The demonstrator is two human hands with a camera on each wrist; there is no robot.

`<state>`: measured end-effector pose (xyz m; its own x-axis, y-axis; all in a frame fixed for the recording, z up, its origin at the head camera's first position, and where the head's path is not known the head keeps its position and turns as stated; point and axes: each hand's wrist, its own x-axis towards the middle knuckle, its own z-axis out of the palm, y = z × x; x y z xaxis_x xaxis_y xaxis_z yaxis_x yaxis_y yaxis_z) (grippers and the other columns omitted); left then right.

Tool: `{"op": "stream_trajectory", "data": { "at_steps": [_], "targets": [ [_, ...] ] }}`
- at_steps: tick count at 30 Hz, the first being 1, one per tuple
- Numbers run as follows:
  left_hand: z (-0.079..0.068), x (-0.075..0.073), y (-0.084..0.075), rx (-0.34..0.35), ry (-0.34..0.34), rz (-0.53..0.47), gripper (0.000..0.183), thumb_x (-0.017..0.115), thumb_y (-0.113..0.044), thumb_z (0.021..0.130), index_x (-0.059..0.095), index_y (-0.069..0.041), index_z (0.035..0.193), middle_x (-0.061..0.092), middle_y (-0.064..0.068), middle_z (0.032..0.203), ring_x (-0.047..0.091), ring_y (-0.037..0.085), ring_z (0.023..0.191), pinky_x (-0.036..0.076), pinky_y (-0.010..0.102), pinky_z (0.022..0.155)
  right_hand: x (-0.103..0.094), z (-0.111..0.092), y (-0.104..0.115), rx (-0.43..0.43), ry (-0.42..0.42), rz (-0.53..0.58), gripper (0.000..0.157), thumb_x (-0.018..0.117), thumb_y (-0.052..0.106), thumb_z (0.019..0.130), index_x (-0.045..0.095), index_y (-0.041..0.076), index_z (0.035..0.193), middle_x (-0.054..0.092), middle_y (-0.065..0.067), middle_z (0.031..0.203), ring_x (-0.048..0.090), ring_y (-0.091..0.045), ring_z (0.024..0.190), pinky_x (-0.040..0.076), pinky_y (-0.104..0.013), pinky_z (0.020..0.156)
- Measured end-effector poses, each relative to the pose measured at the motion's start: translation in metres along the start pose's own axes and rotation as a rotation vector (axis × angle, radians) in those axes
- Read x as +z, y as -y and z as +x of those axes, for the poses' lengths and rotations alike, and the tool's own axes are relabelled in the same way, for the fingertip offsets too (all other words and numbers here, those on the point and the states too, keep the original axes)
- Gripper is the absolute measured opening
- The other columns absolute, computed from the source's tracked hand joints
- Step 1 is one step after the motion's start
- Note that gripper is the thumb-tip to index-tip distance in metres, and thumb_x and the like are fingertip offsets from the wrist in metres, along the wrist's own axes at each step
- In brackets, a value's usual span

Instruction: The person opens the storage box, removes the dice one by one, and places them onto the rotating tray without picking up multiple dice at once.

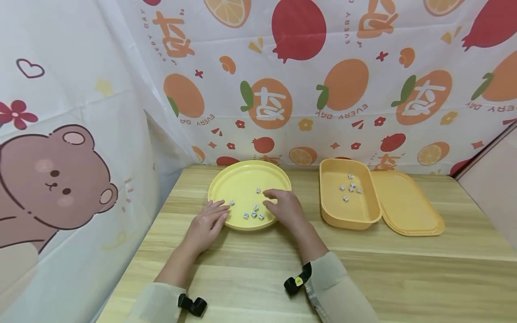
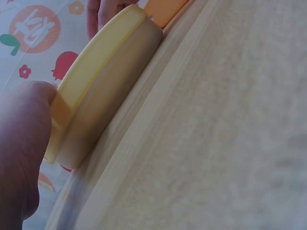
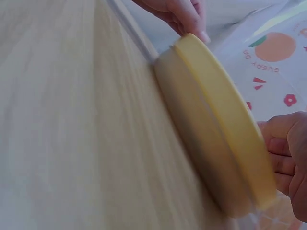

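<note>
A round yellow tray (image 1: 250,168) stands on the table with several small white dice in it, one die (image 1: 232,202) near the left rim and another die (image 1: 258,190) toward the back right. My left hand (image 1: 206,226) rests at the tray's left front rim, its fingers loosely extended beside the left die. Over the right rim is my right hand (image 1: 286,209), thumb and forefinger apart, the fingertips just right of the back die; no die shows between them. In the right wrist view, the right hand (image 3: 290,163) is beside the tray wall, which hides the dice.
An orange-yellow rectangular box (image 1: 350,220) with several dice inside stands right of the tray. Its flat lid (image 1: 408,204) lies beside it on the wooden table (image 1: 250,278). A fruit-print cloth (image 1: 307,103) hangs behind, and a bear-print cloth (image 1: 60,179) at the left.
</note>
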<state>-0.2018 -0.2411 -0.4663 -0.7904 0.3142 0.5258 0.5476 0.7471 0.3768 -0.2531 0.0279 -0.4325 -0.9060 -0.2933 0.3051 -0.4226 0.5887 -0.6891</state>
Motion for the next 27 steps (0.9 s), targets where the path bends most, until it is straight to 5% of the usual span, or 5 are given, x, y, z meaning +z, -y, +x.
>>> {"op": "stream_trajectory", "data": {
  "at_steps": [7, 13, 20, 27],
  "targets": [
    [-0.001, -0.002, -0.003, -0.002, -0.013, -0.012, 0.021, 0.063, -0.012, 0.096, 0.074, -0.001, 0.110, 0.071, 0.007, 0.119, 0.058, 0.028, 0.127, 0.032, 0.047, 0.120, -0.043, -0.009, -0.005, -0.010, -0.043, -0.108, 0.030, 0.072, 0.022, 0.090, 0.072, 0.010, 0.118, 0.072, -0.004, 0.117, 0.067, -0.022, 0.112, 0.056, -0.041, 0.099],
    [-0.002, 0.001, -0.003, 0.017, -0.020, -0.015, 0.021, 0.063, -0.012, 0.096, 0.074, -0.001, 0.110, 0.072, 0.009, 0.118, 0.058, 0.029, 0.126, 0.034, 0.051, 0.118, -0.089, -0.022, -0.038, -0.025, -0.057, -0.197, 0.032, 0.072, 0.019, 0.089, 0.071, 0.006, 0.118, 0.071, -0.011, 0.118, 0.066, -0.030, 0.113, 0.055, -0.047, 0.099],
    [-0.003, 0.000, -0.001, 0.010, -0.020, -0.014, 0.022, 0.062, -0.014, 0.097, 0.074, -0.002, 0.110, 0.072, 0.008, 0.119, 0.058, 0.029, 0.126, 0.033, 0.049, 0.119, -0.136, -0.034, -0.088, 0.182, 0.060, -0.330, 0.041, 0.069, 0.022, 0.091, 0.065, 0.001, 0.126, 0.065, -0.021, 0.126, 0.060, -0.041, 0.117, 0.051, -0.057, 0.098],
    [-0.002, -0.002, -0.002, 0.017, -0.023, -0.013, 0.021, 0.063, -0.013, 0.096, 0.074, -0.001, 0.109, 0.072, 0.008, 0.118, 0.059, 0.028, 0.126, 0.034, 0.049, 0.119, -0.152, -0.038, -0.116, 0.350, 0.273, -0.394, 0.060, 0.076, 0.023, 0.081, 0.057, -0.004, 0.132, 0.063, -0.026, 0.125, 0.061, -0.040, 0.111, 0.052, -0.056, 0.094]
  ]
}}
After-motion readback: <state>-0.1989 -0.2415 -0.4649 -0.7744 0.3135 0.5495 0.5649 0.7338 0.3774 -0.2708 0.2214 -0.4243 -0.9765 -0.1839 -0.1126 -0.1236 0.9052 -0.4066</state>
